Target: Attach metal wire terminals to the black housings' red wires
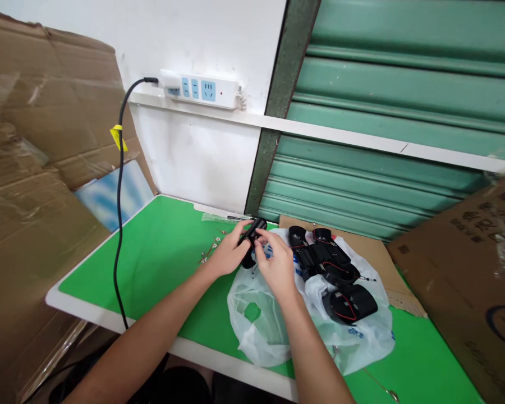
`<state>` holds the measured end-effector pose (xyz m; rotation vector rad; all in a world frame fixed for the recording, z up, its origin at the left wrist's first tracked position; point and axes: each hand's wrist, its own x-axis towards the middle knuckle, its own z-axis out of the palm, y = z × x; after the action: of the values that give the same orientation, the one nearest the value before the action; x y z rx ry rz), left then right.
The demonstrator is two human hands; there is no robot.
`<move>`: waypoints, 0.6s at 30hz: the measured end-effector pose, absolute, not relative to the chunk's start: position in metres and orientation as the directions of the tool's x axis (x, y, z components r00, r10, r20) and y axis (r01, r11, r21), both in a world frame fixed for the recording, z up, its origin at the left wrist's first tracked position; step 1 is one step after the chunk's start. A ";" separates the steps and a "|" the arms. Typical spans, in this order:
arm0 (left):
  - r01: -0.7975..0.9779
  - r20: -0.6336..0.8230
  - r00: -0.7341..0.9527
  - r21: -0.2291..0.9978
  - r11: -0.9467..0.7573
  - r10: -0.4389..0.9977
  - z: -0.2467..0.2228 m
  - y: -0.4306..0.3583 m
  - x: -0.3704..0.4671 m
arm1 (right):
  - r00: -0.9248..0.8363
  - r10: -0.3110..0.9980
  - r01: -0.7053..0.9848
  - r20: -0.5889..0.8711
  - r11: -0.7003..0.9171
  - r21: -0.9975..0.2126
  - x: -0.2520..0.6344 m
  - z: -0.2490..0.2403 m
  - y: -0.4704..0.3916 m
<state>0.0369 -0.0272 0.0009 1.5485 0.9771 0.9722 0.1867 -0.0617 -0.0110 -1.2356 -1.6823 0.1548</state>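
Near the back edge of the green table (151, 252), my left hand (231, 249) holds a black plastic part (258, 225), fingers wrapped around its left side. My right hand (275, 258) is at the part's near right side, thumb and fingers bent together against it; whether they pinch something small is hidden. To the right, several black parts with red wires (353, 303) lie in a heap on a white plastic bag (261, 331). Small wired pieces (210, 249) lie left of my left hand.
A black cable (120, 196) hangs from a power strip (208, 91) on the wall, crossing the table's left side. Cardboard stands at the left (33, 252), and a carton (467, 269) at the right. Behind is a green shutter (382, 84). A thin wired piece (391, 394) lies front right.
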 end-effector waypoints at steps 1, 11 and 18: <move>0.133 0.095 0.347 0.980 -0.149 0.933 0.002 -0.028 0.037 | 0.024 0.764 0.668 0.645 0.468 -0.579 0.188 -0.012 -0.061; 0.189 0.231 0.430 0.922 -0.337 0.873 -0.012 -0.019 0.038 | -0.106 0.681 0.707 0.725 0.564 -0.427 0.190 -0.009 -0.062; 0.199 0.246 0.451 0.910 -0.365 0.858 -0.009 -0.021 0.037 | -0.001 0.725 0.696 0.689 0.495 -0.520 0.191 -0.014 -0.062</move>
<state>0.0371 -0.0208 -0.0095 1.8269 0.8978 0.9478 0.1910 -0.0616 -0.0139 -1.2166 -1.7122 0.0355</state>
